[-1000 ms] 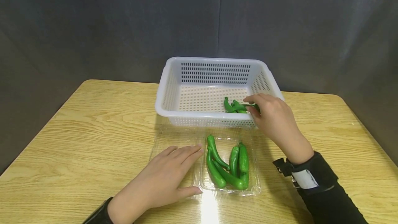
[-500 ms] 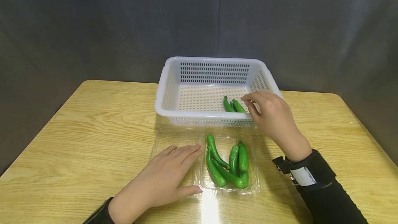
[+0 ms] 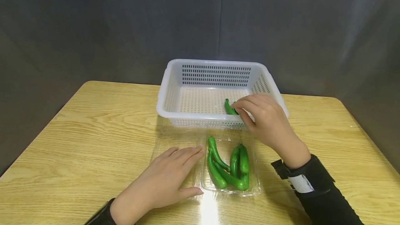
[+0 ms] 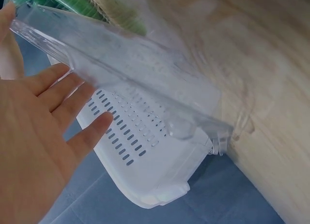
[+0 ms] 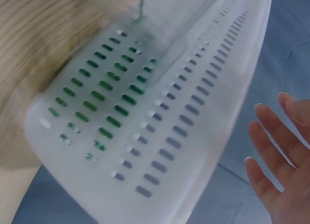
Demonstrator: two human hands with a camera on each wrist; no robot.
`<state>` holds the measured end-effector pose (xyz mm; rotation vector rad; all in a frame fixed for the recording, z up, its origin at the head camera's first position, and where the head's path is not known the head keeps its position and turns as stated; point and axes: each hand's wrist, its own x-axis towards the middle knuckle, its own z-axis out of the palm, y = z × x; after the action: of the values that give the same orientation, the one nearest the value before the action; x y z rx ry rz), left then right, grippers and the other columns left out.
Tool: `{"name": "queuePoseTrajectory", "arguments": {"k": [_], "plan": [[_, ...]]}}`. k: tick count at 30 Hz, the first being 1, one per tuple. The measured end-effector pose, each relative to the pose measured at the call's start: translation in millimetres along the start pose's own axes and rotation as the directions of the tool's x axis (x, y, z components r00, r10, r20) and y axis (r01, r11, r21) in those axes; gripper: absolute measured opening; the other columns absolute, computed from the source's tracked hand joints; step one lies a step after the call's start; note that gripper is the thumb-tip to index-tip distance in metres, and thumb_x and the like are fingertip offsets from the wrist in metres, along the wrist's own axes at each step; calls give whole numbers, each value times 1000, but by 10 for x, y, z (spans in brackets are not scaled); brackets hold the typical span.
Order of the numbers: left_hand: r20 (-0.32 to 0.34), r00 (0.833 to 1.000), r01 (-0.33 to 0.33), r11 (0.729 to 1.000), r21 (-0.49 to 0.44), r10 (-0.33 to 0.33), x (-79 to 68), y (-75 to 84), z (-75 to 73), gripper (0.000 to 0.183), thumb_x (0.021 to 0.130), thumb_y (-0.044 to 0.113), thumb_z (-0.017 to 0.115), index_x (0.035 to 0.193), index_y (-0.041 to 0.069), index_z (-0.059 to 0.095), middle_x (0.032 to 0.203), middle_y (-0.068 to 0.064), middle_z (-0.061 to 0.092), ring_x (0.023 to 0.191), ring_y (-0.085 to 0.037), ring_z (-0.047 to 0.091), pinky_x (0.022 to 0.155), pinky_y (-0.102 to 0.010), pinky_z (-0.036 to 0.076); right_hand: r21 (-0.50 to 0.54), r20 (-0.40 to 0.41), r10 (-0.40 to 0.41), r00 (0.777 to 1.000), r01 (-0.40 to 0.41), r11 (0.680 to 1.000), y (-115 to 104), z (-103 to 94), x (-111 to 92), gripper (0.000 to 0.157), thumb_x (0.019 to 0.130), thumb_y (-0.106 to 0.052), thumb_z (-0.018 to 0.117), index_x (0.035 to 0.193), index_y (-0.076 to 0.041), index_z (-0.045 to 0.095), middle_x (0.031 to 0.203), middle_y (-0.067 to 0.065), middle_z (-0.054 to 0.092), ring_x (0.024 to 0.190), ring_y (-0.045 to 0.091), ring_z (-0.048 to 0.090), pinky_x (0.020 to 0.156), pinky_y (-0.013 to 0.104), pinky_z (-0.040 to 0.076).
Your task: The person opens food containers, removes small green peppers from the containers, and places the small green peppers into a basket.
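A white perforated plastic basket [image 3: 206, 116] stands on the table with a few green chili peppers [image 3: 229, 107] by its near wall. My right hand [image 3: 268, 122] reaches over the basket's near right corner, bent fingertips right at these peppers and partly covering them. In the right wrist view its fingers [image 5: 271, 141] look loosely spread, with nothing visible in them. A clear plastic clamshell box [image 3: 225, 141] lies unfolded in front of the basket; several green peppers [image 3: 215, 173] lie in its right half. Fingers straight, my left hand [image 3: 172, 176] rests on the clear lid [image 3: 178, 140].
The wooden table [image 3: 93, 124] extends to both sides of the basket. A dark grey curtain [image 3: 125, 27] hangs behind the table's far edge. The clamshell's far side lies close to the basket's front wall.
A pepper seen between my right fingers a second ago no longer shows. The right hand has shifted left over the peppers, covering one seen half a second ago. My left hand stays put.
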<state>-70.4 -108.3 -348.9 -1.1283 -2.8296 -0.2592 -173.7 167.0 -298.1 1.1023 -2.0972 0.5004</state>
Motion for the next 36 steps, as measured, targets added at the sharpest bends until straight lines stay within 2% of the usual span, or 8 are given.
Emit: {"name": "queuePoseTrajectory", "arguments": {"k": [6,16,28,32,36], "plan": [[9,1000,-5,1000,-6,5,12,12,18,83,90,64,57,152,11,40,154,-3,42,137,-19,43,112,-46,35,-5,19,-29,999,29,1000,-123,-15,18,15,83,2,72,97,-3,74,91,7,72,84,27,67,75,43,52],[0,1000,-3,1000,4,3,7,5,17,83,90,64,58,151,11,41,153,-2,42,136,-18,43,112,-45,35,55,99,-68,993,62,997,-267,17,-95,17,84,-1,72,101,-4,73,96,5,72,88,25,67,77,41,53],[-3,1000,1,1000,6,-1,-10,-13,0,83,89,63,59,151,11,41,152,-3,43,136,-19,43,111,-46,36,116,195,-87,977,65,991,-306,-1,-186,15,88,-7,72,103,-8,73,102,2,70,96,21,66,87,38,53],[-5,1000,7,1000,6,-7,-14,-14,-5,83,89,63,60,150,11,42,152,-2,43,136,-19,43,112,-45,36,113,284,-61,957,30,993,-315,-39,-188,19,86,-10,76,105,-10,73,103,-1,70,97,19,66,88,38,53],[-7,1000,4,1000,4,-4,-9,-10,-5,83,89,63,60,150,10,42,152,-2,43,136,-19,44,112,-44,35,91,413,-5,911,-36,995,-349,-99,-201,24,83,-13,80,106,-11,73,104,-2,70,100,18,66,90,38,53]]}}
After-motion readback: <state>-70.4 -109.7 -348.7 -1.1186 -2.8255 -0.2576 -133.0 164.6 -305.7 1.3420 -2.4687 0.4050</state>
